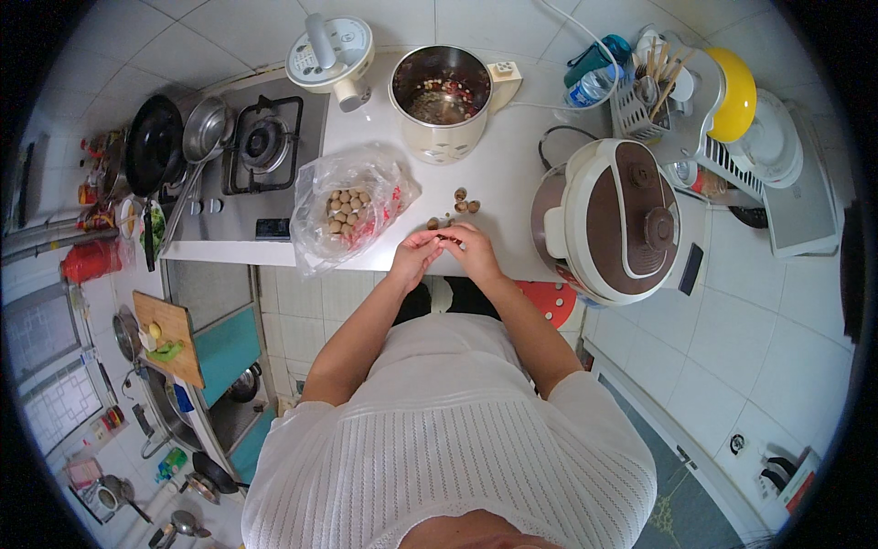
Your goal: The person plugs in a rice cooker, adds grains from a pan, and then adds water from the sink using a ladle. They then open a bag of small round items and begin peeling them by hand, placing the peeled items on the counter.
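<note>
Both my left hand (415,257) and my right hand (476,255) meet at the counter's front edge, fingertips pinching a small dark brown piece (449,239), probably dried longan, partly hidden by the fingers. Just beyond them lie broken brown shells (461,194) and another shell piece (433,224). Left of my hands, a clear plastic bag (384,171) with red print gapes around several round tan dried fruits (348,204) that look like longans. Farther back stands a cream soymilk maker jug (442,144), lidless, with mixed beans or grains (446,103) inside its steel interior.
The soymilk maker's head (336,51) rests behind the bag, beside a gas stove (264,144) with pans. A brown and white electric pressure cooker (617,219) occupies the right side. Behind it are a plastic bottle (591,88) and a dish rack (730,175). A white cord (583,27) hangs there.
</note>
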`<state>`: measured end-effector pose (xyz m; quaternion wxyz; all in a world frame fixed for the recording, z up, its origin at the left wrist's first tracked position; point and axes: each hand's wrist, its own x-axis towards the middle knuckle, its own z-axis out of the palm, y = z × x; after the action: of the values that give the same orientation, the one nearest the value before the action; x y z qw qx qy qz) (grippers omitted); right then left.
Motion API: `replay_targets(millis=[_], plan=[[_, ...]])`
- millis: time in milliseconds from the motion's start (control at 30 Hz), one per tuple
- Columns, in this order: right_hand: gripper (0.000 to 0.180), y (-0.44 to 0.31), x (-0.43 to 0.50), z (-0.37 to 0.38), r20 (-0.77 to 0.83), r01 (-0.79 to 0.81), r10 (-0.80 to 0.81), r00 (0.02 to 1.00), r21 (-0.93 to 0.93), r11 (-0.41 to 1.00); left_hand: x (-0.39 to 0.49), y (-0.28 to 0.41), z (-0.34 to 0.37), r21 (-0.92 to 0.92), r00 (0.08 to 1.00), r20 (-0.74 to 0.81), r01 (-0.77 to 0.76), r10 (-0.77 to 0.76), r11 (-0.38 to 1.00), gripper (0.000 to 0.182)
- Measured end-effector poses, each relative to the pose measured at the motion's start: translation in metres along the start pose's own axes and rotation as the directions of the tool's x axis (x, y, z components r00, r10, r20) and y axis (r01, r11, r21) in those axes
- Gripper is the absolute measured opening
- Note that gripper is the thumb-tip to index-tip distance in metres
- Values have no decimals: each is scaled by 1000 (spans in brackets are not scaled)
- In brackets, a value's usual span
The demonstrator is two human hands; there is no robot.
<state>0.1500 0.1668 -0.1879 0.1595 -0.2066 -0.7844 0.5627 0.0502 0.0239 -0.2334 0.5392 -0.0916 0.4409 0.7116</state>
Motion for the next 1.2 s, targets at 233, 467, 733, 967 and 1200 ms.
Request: replay_targets(millis=[233,467,733,967,1200], plan=[[11,20,4,7,46,-270,267,963,229,935,-5,6,2,15,997,-22,80,-79,997,17],[12,16,9,4,-221,34,-73,973,-178,983,-2,7,11,-24,997,-57,-45,44,999,26],[16,6,2,8,-88,-68,66,994,-20,997,-1,5,13,298,957,-79,-244,278,923,23],[16,-13,6,2,-65,-88,89,994,21,996,-10,17,27,630,883,-38,-341,467,697,15],[13,-45,11,-9,-79,-60,67,995,96,994,-41,47,60,782,798,152,-458,584,423,19]])
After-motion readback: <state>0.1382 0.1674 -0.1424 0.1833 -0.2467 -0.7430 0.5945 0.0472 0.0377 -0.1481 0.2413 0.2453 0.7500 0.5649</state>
